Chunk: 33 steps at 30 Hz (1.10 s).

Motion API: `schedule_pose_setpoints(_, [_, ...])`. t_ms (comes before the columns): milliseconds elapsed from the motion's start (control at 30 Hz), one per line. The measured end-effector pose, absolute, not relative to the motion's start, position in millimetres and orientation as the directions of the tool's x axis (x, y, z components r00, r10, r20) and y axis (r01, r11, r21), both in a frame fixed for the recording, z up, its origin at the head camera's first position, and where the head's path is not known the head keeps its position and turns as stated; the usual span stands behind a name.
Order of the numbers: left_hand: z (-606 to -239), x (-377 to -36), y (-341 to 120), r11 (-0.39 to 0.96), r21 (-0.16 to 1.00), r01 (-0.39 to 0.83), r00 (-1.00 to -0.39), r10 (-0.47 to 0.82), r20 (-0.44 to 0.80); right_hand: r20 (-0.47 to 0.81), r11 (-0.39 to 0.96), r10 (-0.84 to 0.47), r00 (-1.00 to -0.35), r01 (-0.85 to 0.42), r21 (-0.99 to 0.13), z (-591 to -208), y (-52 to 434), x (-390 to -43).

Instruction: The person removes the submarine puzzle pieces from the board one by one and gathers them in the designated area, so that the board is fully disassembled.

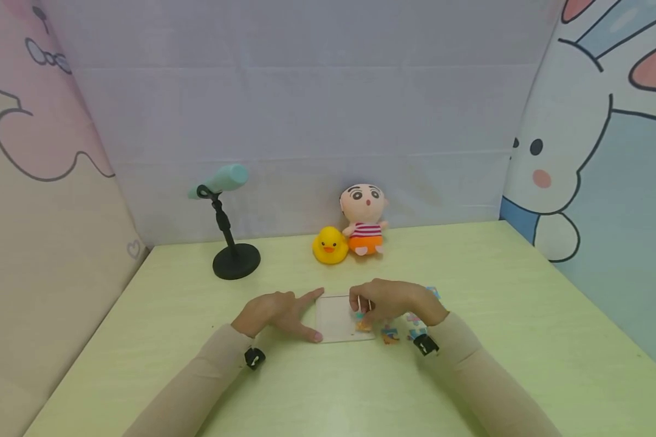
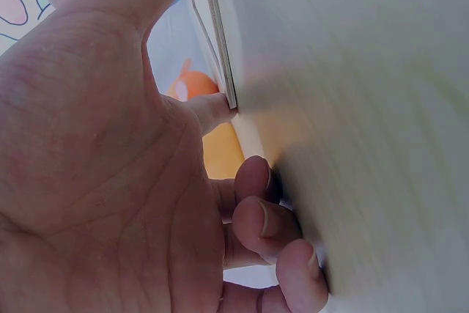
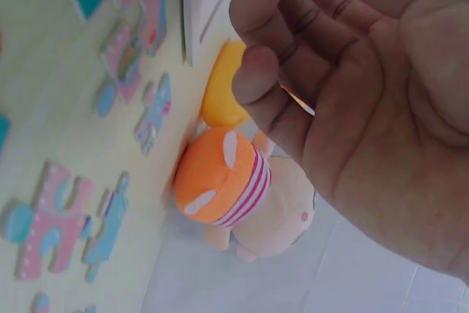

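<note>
A pale square puzzle board lies flat on the table. My left hand is at its left edge, thumb and index finger spread wide and touching the near and far corners. In the left wrist view the other fingers are bent, their tips down at the tabletop. Over the right part of the board, my right hand pinches a small puzzle piece with orange and teal on it. Its fingertips are largely cut off in the right wrist view. Beside the board lies another puzzle piece.
Several loose pink and blue puzzle pieces are scattered right of the board, partly under my right forearm. Behind the board sit a yellow rubber duck and a plush doll. A black stand holding a mint-green object is at back left.
</note>
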<state>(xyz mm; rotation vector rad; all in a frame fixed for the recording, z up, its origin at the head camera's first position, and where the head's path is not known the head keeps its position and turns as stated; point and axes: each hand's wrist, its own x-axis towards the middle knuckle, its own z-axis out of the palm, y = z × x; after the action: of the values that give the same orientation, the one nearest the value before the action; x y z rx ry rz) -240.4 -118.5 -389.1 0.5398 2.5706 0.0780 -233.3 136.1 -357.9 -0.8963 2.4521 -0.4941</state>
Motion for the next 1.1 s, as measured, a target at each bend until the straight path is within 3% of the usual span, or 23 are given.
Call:
schedule_pose_setpoints(333, [-389, -240, -120, 0.916, 0.172, 0.362, -0.785, 0.399, -0.473, -0.296, 0.694, -0.706, -0.643, -0.543, -0.473, -340, 160, -236])
schedule_pose_setpoints(600, [-391, -241, -120, 0.911, 0.183, 0.37, -0.782, 0.412, -0.468, -0.371, 0.729, -0.668, -0.645, -0.468, -0.5, -333, 181, -235])
schedule_pose_setpoints(933, [-390, -239, -121, 0.911, 0.189, 0.368, -0.783, 0.413, -0.465, -0.468, 0.736, -0.664, -0.583, -0.404, -0.543, -332, 196, -238])
schedule_pose_setpoints(1100, [-390, -240, -121, 0.908, 0.187, 0.374, -0.784, 0.418, -0.459, -0.492, 0.771, -0.626, -0.605, -0.386, -0.507, -330, 201, -236])
